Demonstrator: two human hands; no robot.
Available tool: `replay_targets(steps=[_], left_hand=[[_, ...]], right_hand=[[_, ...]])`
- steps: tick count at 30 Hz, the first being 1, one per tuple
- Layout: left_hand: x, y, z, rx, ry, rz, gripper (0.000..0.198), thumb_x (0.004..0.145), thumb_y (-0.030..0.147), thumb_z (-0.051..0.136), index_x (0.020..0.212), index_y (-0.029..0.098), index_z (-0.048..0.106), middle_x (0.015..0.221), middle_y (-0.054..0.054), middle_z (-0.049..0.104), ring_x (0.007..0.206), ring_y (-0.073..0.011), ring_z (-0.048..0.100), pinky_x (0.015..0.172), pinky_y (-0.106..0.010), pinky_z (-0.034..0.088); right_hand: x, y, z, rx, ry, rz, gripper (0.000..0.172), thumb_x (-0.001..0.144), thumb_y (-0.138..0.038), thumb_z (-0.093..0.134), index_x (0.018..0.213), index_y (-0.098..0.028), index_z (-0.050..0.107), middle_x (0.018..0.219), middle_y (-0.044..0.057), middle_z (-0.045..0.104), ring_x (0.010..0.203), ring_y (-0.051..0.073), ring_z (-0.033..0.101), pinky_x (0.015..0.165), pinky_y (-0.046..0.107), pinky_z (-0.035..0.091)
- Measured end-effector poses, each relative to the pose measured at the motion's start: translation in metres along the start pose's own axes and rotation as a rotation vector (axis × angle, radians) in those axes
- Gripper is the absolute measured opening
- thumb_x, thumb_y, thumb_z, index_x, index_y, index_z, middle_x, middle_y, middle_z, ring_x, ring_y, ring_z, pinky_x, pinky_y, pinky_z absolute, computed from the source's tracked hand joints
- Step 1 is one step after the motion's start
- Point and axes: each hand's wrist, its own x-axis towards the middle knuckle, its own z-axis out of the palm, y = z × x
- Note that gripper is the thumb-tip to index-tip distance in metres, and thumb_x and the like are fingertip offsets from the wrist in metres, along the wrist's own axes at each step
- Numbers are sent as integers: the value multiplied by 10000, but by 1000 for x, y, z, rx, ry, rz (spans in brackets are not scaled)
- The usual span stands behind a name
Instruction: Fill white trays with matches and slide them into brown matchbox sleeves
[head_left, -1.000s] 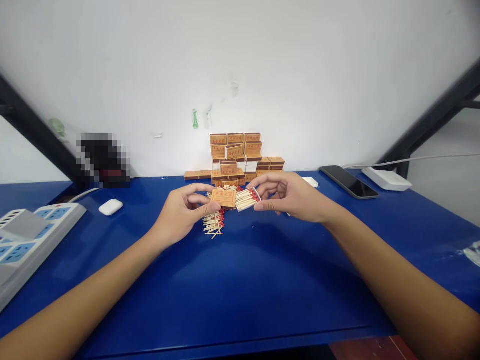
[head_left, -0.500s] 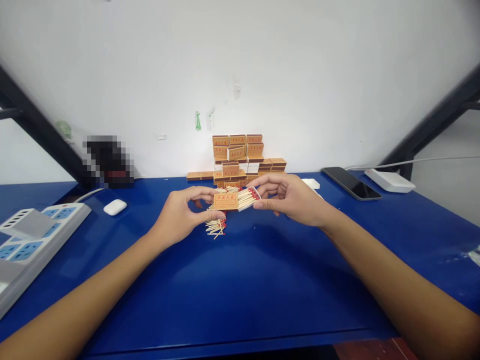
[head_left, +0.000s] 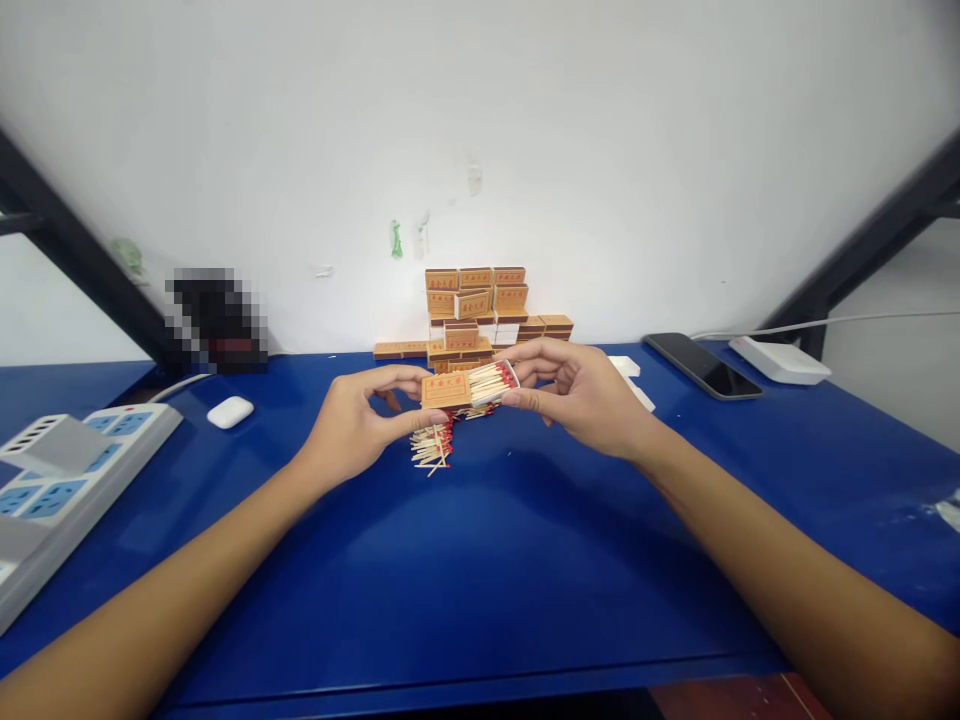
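The left hand (head_left: 352,425) is partly closed, thumb below and fingers curled over the top, pinching the orange matchbox sleeve (head_left: 446,390) by its left end. The right hand (head_left: 585,395) is closed to about the same degree, thumb and forefinger gripping the white tray (head_left: 493,381) at its right end. The tray is full of red-tipped matches and sits partway inside the sleeve, its right portion sticking out. Both hands hold this one box in the air, just above the blue desk (head_left: 480,560), near the desk's middle and towards the wall.

Right under the box lies one small heap of loose matches (head_left: 431,448) (too tangled to count), spread on the desk between the two hands.

Behind it, against the white wall, stands one pile of matchboxes (head_left: 480,310): three across the top row, with more below and to each side, too closely packed for a sure count. A single empty white tray (head_left: 626,368) lies just beyond the right hand.

Well to the left are one white earbud case (head_left: 230,412) and one grey power strip (head_left: 67,470) with blue sockets. Well to the right are one dark phone (head_left: 701,365) lying flat and one white box (head_left: 778,360) with a cable.
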Motion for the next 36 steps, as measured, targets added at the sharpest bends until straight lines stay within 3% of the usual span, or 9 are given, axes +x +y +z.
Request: replay_targets(steps=[9,16,21,26,28,31,33,36], left_hand=[[1,1,-1,-69,-23,-57,444,757,424,915,1124,211,783,990,-45,827,822,-184,741,697,-285,577],[1,-1,-2,-36,-51,-99,427,753,452,914,1086,212,799,977,-49,826,778,-184,722,718,-311,587],[-1,0,1,-48,-69,-97,463,758,436,914,1152,223,797,1059,-56,828,868,-211,759,771,-321,607],[-7,6,11,-111,-42,-113,489,764,442,914,1184,224,791,979,-46,835,871,-221,779,738,-303,614],[-8,9,13,-104,-7,-117,454,784,437,901,1173,228,793,985,-42,835,871,-215,781,730,-294,616],[-7,11,12,-78,66,-129,403,809,444,877,1132,216,801,1014,-54,832,884,-222,783,727,-298,623],[-7,12,11,-72,82,-132,409,809,463,873,1124,212,803,1011,-58,831,884,-230,785,737,-310,629],[-9,12,12,-65,51,-141,432,804,479,873,1143,220,802,1008,-52,832,885,-236,786,768,-331,635]], right_hand=[[-3,1,7,24,28,-1,459,809,-448,870,1172,-209,722,951,56,767,809,185,684,612,316,524],[-7,-1,12,-81,110,-3,467,795,-494,881,1143,-216,741,854,42,716,783,192,655,576,314,489],[-8,-2,14,-65,46,26,451,819,-450,863,1199,-237,747,926,50,737,825,195,665,575,308,520],[-13,-3,29,76,26,84,458,825,-408,843,1233,-234,730,960,58,769,793,205,688,535,314,567],[-16,-3,36,67,39,61,589,845,-420,830,1385,-254,662,1108,89,773,867,225,710,605,344,611],[-22,-3,47,-30,163,-40,845,928,-457,753,1657,-330,344,1500,142,607,1109,280,703,816,424,651],[-27,-2,54,-134,179,-107,861,1003,-498,645,1707,-374,165,1695,122,386,1356,337,588,988,505,617],[-35,2,64,-248,-7,-95,831,1053,-556,519,1717,-384,49,1773,64,213,1583,363,316,1176,601,484]])
